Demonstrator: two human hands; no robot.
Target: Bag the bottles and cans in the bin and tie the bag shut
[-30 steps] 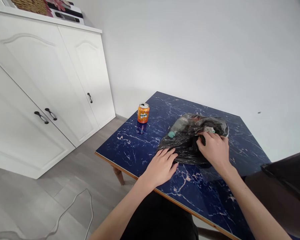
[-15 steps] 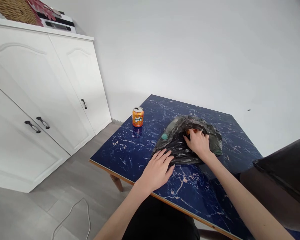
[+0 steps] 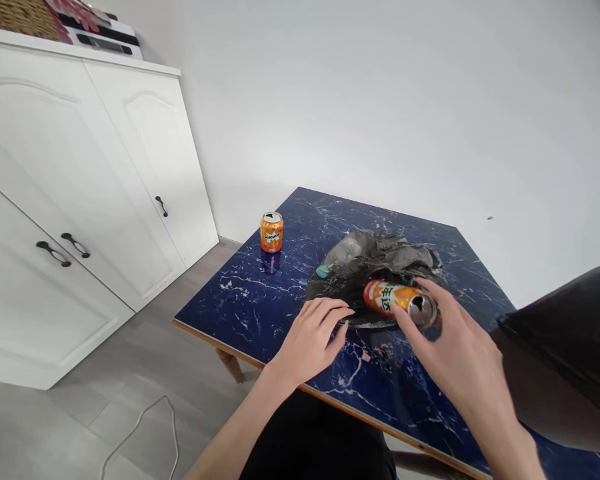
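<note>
An orange Mirinda can (image 3: 387, 297) is held on its side above the black plastic bag, its open top tilted toward me. The thumb and fingers of my right hand (image 3: 455, 347) are closed around its top end. My left hand (image 3: 313, 337) rests at the bag's near left edge, fingers slightly bent and thumb apart from them. The crumpled black plastic bag (image 3: 345, 257) lies on the table, a small green patch on its left side. A second Mirinda can (image 3: 271, 235) stands upright, opened, at the table's left.
The blue marble-patterned table (image 3: 240, 310) has a wooden edge. A white cabinet (image 3: 145, 160) stands to the left, against the wall. Close on the right is a dark brown chair (image 3: 570, 333). A white cable (image 3: 140, 420) lies on the grey floor.
My right hand has come out of the bag toward me, bringing the orange can into view. My left hand has stayed by the bag's edge, its fingers a little more bent.
</note>
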